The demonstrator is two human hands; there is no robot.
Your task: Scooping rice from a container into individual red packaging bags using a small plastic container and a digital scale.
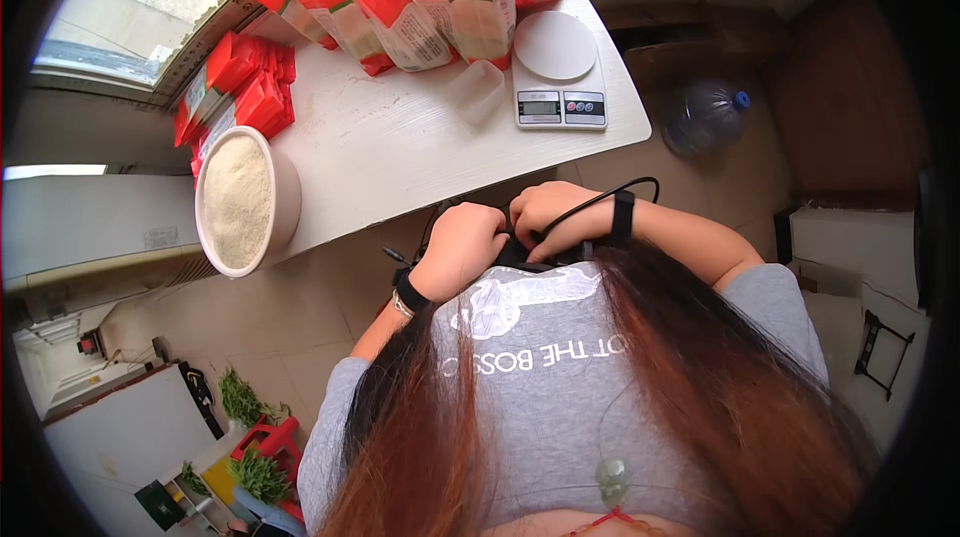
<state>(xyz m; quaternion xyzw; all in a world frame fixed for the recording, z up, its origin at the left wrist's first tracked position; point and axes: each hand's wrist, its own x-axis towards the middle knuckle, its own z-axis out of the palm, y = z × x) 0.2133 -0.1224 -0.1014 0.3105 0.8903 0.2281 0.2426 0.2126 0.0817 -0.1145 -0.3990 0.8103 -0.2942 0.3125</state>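
Note:
In front of my waist, just off the table's near edge, my left hand [462, 247] and my right hand [560, 217] are close together with curled fingers. Both are closed at a dark black item [514, 251], mostly hidden by the fingers and shirt, so I cannot tell its kind. A thin black cable [610, 191] loops from beside my right hand over its wrist. Each wrist has a black band. Beyond my hands, a white kitchen scale [560, 97] with a round plate stands on the table, beside a small translucent plastic scoop or cup [478, 93].
On the white table [390, 152], several red-topped bags [400, 12] stand at the back. Flat red packets [240, 87] lie on the left, near a pale tub [285, 192] of white grains. A large blue-capped water bottle [706, 119] is on the floor at right. Green plants [255, 477] are lower left.

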